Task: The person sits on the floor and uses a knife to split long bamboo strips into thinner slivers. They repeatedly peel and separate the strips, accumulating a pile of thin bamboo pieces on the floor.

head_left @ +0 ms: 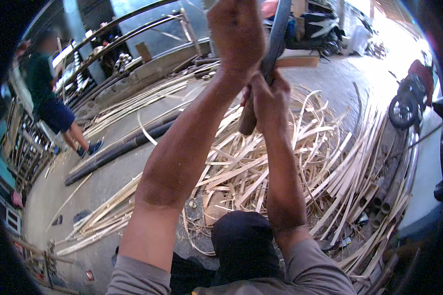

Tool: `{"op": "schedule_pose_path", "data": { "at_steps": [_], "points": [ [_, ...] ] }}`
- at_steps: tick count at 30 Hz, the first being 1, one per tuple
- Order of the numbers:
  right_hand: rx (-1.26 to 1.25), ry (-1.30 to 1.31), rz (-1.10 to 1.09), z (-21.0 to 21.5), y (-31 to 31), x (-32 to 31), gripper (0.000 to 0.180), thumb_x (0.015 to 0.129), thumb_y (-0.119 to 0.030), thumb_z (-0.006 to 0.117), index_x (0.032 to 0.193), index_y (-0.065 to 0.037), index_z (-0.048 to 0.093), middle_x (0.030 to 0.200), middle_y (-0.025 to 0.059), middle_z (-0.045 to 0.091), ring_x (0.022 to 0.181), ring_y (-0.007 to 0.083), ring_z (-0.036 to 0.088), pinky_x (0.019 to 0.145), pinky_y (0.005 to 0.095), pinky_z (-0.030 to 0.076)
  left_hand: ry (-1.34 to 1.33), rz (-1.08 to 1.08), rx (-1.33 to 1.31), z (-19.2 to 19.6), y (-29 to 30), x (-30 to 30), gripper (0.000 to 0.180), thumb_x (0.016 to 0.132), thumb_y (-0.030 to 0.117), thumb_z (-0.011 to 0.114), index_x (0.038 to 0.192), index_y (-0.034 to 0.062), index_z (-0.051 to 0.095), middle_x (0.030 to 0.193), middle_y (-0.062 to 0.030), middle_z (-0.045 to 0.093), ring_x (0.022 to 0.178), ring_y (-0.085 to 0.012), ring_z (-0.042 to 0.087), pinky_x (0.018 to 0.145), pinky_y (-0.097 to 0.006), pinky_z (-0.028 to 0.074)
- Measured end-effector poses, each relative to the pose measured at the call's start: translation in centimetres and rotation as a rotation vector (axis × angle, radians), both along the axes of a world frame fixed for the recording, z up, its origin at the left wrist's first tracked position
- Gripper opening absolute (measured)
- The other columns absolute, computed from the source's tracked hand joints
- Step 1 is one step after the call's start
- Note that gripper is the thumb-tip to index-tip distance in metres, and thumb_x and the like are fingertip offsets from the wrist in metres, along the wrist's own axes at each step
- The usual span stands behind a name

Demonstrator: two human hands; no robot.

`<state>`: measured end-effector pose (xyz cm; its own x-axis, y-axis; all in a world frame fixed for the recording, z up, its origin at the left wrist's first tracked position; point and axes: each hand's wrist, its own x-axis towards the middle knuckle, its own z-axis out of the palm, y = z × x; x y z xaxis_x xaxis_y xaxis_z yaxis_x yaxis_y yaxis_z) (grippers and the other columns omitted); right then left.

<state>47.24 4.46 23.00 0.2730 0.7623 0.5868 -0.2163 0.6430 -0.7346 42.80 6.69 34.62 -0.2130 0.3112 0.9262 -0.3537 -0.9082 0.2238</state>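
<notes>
My right hand (pixel 270 101) is wrapped round the dark handle of a long knife (pixel 274 44), held up in front of me. Its butt points down toward me and its blue-grey blade rises past the top edge. Raised beside the blade, my left hand (pixel 235 37) is closed, its back toward me; what its fingers hold is hidden. A flat light-brown piece of wood (pixel 298 62) juts out to the right behind the knife. Below both arms lies a large tangled heap of pale bamboo strips (pixel 246 169).
Dark poles (pixel 125 150) lie on the concrete floor to the left, near more long strips (pixel 103 216). A person (pixel 51 93) in dark clothes stands at far left. Motorbikes stand at the back (pixel 320 32) and right (pixel 408 101). Bamboo tubes (pixel 386 184) lie along the right side.
</notes>
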Motion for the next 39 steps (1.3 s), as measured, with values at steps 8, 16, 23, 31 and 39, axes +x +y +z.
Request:
{"op": "schedule_pose_path", "data": {
  "at_steps": [8, 16, 23, 31, 39],
  "points": [
    [-0.055, 0.549, 0.148, -7.6, 2.9, 6.9, 0.031, 0.095, -0.009, 0.062, 0.125, -0.003, 0.057, 0.072, 0.002, 0.057, 0.054, 0.0104, 0.056, 0.046, 0.0272, 0.052, 0.032, 0.337, -0.141, 0.5, 3.4, 1.8, 0.057, 0.105, 0.044, 0.049, 0.056, 0.0163, 0.041, 0.043, 0.0044, 0.034, 0.036, -0.0075, 0.035, 0.036, -0.028, 0.025],
    [-0.178, 0.769, 0.366, -14.7, 4.4, 10.3, 0.049, 0.099, -0.021, 0.057, 0.143, -0.006, 0.041, 0.081, -0.0001, 0.049, 0.062, 0.0086, 0.051, 0.051, 0.0265, 0.048, 0.099, 0.364, -0.023, 8.1, 2.4, -5.6, 0.043, 0.099, 0.05, 0.052, 0.077, 0.0163, 0.04, 0.061, 0.0019, 0.034, 0.05, -0.0123, 0.031, 0.046, -0.031, 0.023],
    [0.028, 0.474, 0.658, -7.0, 6.1, 3.7, 0.051, 0.099, -0.021, 0.054, 0.145, -0.004, 0.041, 0.088, 0.0058, 0.051, 0.062, 0.0114, 0.052, 0.049, 0.0296, 0.049, 0.298, 0.571, 0.155, 2.5, 2.3, -1.9, 0.05, 0.087, 0.056, 0.061, 0.101, 0.0124, 0.041, 0.088, -0.0098, 0.038, 0.078, -0.0265, 0.034, 0.07, -0.041, 0.025],
    [-0.132, 0.414, 0.56, -3.3, 10.2, 9.2, 0.049, 0.101, -0.028, 0.051, 0.14, 0.002, 0.047, 0.118, 0.0122, 0.059, 0.076, 0.0116, 0.06, 0.051, 0.0273, 0.051, 0.457, 0.68, 0.349, -3.5, 3.0, 1.5, 0.084, 0.073, 0.062, 0.071, 0.129, 0.0078, 0.042, 0.119, -0.0231, 0.042, 0.111, -0.0427, 0.038, 0.098, -0.053, 0.028],
    [-0.154, -0.105, -0.27, -5.1, 0.2, 18.9, 0.048, 0.107, -0.029, 0.04, 0.14, 0.004, 0.048, 0.133, 0.0164, 0.062, 0.088, 0.0105, 0.067, 0.05, 0.0169, 0.049, 1.136, 0.946, -0.14, -18.2, 12.0, -6.5, 0.064, 0.079, 0.056, 0.068, 0.12, 0.0083, 0.056, 0.105, -0.02, 0.06, 0.104, -0.0406, 0.057, 0.091, -0.054, 0.045]
  ]
}}
